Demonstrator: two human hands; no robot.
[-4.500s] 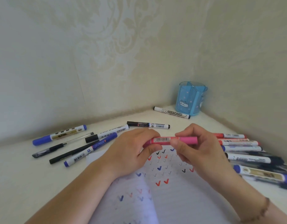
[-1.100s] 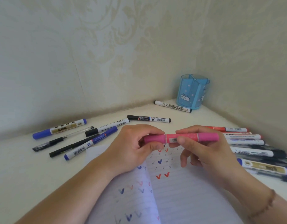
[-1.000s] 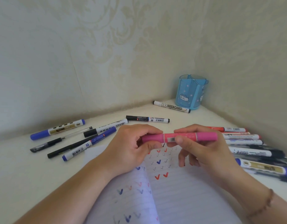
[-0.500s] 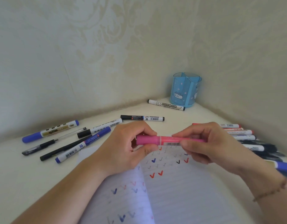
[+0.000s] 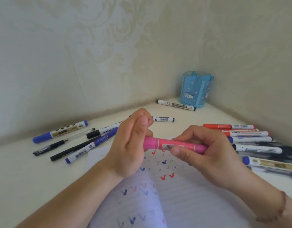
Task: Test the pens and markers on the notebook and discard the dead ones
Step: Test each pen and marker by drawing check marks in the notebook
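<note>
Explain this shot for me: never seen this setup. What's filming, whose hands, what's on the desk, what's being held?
There is no machine here: a person wears one wide-angle camera on the head, looking forward and down, so the two bare hands enter from the bottom edge. The right hand pinches a pink marker by its barrel, held level above an open notebook covered in small coloured tick marks. The left hand is at the marker's left end; whether its fingers actually grip that end is hidden. Loose pens and markers lie on the desk in a left group and a right group. A blue pen holder stands in the corner, a whiteboard marker lying before it.
</note>
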